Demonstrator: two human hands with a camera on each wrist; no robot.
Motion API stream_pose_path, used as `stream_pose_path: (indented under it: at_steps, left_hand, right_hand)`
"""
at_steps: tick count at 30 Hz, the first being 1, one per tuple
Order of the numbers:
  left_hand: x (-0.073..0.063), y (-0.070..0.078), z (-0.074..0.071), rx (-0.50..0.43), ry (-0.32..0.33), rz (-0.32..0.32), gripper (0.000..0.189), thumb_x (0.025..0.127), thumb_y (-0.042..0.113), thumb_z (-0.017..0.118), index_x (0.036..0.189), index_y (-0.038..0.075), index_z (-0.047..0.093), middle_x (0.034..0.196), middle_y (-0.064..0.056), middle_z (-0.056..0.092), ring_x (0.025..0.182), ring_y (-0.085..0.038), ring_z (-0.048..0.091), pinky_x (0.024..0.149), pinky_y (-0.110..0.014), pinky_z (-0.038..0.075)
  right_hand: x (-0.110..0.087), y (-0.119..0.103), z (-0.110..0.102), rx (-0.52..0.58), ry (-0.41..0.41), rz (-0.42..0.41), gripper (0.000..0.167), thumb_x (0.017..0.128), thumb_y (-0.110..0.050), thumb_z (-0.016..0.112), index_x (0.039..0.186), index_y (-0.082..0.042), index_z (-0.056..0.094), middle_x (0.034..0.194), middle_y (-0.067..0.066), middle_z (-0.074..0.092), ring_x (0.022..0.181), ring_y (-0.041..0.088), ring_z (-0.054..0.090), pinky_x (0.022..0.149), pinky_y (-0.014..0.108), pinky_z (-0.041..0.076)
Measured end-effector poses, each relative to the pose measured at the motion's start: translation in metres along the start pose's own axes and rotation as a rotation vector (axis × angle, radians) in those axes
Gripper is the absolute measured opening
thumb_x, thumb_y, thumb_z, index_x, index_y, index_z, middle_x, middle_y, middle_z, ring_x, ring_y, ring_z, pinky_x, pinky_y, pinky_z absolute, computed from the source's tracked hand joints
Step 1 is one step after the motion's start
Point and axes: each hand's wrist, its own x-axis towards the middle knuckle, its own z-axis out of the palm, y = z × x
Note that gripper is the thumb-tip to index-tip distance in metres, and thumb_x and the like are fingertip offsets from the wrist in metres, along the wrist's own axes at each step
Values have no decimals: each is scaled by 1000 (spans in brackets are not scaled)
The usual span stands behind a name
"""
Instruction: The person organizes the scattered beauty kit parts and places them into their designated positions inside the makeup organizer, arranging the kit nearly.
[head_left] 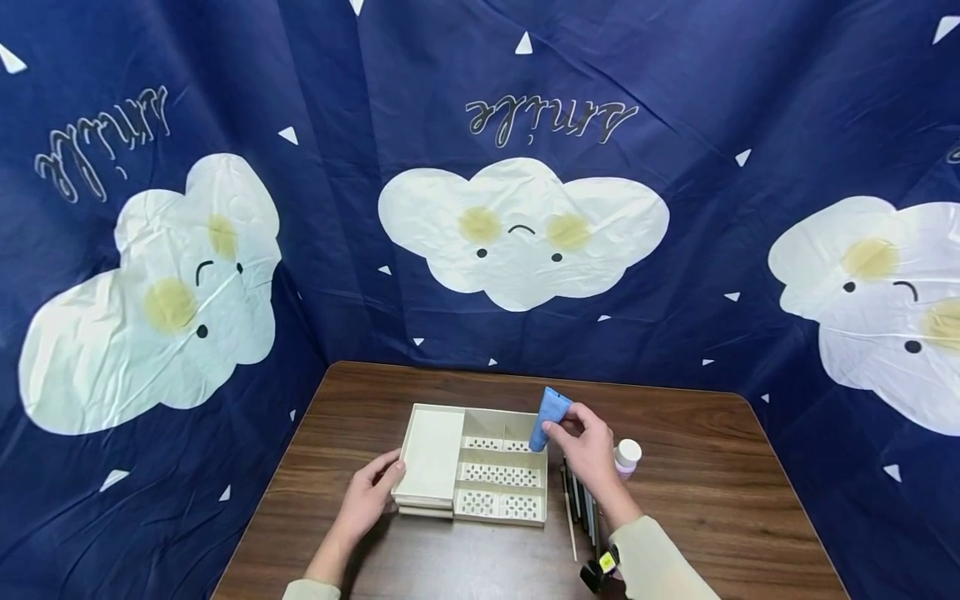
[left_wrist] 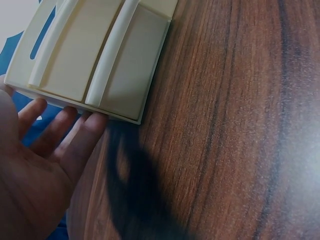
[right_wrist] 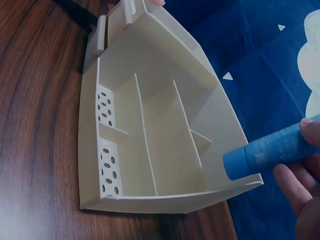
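Note:
My right hand [head_left: 588, 442] pinches a blue squeeze tube [head_left: 550, 419] between thumb and fingers, over the back right corner of a cream desktop organizer [head_left: 427, 450]. In the right wrist view the cap of the tube [right_wrist: 265, 155] points down toward the back right compartment, just above the organizer's rim [right_wrist: 230, 189]. My left hand [head_left: 367, 492] rests against the organizer's left side. From the left wrist, the fingers [left_wrist: 82, 145] touch the side wall, beside two drawer fronts [left_wrist: 135, 70] with long raised handles.
Right of the organizer lie several slim pens or brushes [head_left: 577, 500] next to a white-capped bottle [head_left: 627, 454]. A small black object with a yellow patch [head_left: 600, 568] is by the right wrist. Dark blue cloth printed with clouds [head_left: 525, 237] hangs around the wooden table [head_left: 712, 467].

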Motion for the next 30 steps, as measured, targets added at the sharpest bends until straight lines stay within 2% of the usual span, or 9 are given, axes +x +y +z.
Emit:
stream_pose_path:
  at_steps: [5, 10, 18, 25, 30]
  left_hand:
    - [1, 1, 0, -8, -3, -17, 44, 102, 30, 66, 139, 6, 63, 100, -16, 69, 78, -18, 69, 62, -45, 65]
    - [3, -2, 2, -1, 17, -26, 41, 102, 26, 65, 139, 6, 63, 100, -16, 69, 77, -18, 69, 63, -45, 65]
    - [-1, 1, 1, 2, 17, -22, 43, 103, 28, 64, 138, 4, 63, 100, -17, 69, 78, -18, 69, 63, -43, 65]
    - [-3, 0, -3, -5, 4, -7, 46, 101, 32, 67, 138, 5, 63, 100, -16, 69, 78, -17, 69, 61, -42, 65]
    - [-5, -1, -3, -6, 9, -7, 45, 101, 31, 67, 137, 6, 64, 99, -15, 68, 76, -17, 68, 59, -41, 64]
  right_hand:
    - [4, 1, 5, 16, -1, 22, 20, 80, -13, 88, 93, -11, 73, 88, 5, 75, 82, 13, 69, 69, 19, 55]
    - [6, 1, 11, 56, -26, 1, 19, 81, -11, 87, 93, -9, 73, 88, 7, 75, 81, 12, 70, 70, 19, 55]
    - [8, 5, 21, 141, -53, 49, 19, 81, -10, 88, 93, -6, 73, 89, 10, 75, 81, 10, 70, 71, 16, 55]
    - [10, 9, 32, 183, -94, 61, 18, 81, -7, 87, 93, -4, 73, 90, 12, 75, 83, 15, 72, 70, 17, 56]
    - [9, 10, 37, 167, -122, 53, 21, 81, -7, 87, 97, -5, 73, 92, 11, 75, 84, 16, 72, 70, 18, 57]
